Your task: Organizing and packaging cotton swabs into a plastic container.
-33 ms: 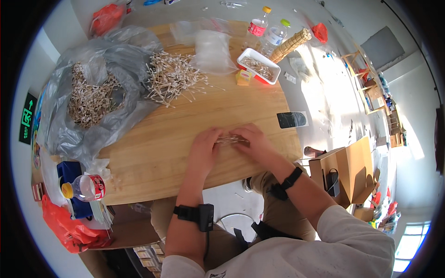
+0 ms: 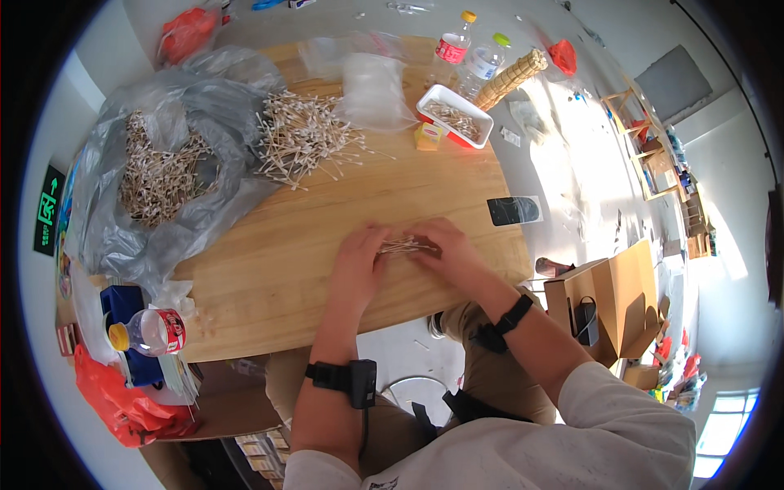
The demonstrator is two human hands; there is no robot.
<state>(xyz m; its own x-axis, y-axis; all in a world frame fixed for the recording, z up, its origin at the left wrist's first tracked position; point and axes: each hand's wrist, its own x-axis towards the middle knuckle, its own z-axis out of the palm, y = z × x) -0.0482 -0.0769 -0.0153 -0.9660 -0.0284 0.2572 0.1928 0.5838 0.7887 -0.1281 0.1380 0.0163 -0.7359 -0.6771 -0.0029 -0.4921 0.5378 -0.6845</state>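
Note:
Near the front middle of the wooden table, a small bundle of cotton swabs (image 2: 398, 245) lies sideways between my two hands. My left hand (image 2: 358, 257) closes its fingers around the left end of the bundle. At the other end my right hand (image 2: 441, 247) grips the swabs with thumb and fingers, slightly blurred. A loose heap of cotton swabs (image 2: 306, 139) is spread on the table at the far left. Beside that heap, a grey plastic bag (image 2: 237, 175) lies open with many more swabs inside.
A white and red tray (image 2: 488, 131) holds swabs at the far right, beside a small yellow box (image 2: 428, 136) and two plastic bottles (image 2: 452, 51). Clear plastic bags (image 2: 374, 90) lie at the back. A dark phone-shaped item (image 2: 514, 211) rests by the right edge; a bottle (image 2: 151, 331) lies lower left.

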